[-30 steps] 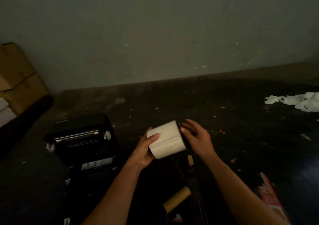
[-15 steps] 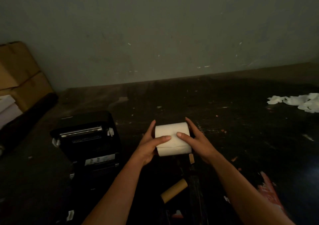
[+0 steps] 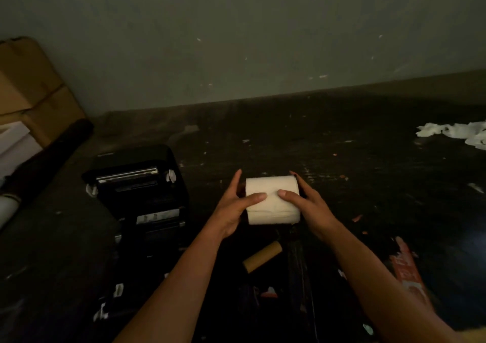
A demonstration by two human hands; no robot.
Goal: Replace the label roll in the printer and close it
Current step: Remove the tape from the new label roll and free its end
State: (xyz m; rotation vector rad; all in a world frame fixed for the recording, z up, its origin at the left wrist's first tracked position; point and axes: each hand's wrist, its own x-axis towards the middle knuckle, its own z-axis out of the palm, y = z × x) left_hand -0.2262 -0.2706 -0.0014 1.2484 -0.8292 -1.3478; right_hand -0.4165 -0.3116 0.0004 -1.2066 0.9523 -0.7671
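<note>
Holding label roll (image 3: 272,200) between both | left hand (image 3: 231,208) grips | right hand (image 3: 307,206) grips

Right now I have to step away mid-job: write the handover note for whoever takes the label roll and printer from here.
Left hand: grips the left end of the white label roll, thumb across its front.
Right hand: grips the right end, thumb on the front.
The roll is held in the air, axis sideways, to the right of the black label printer.
The printer sits on the dark floor with its lid open; its roll bay is too dark to read.
An empty cardboard core lies on the floor below the hands, so the old roll looks to be out.
Left: seat the new roll in the printer, feed the labels, close the lid.
</note>
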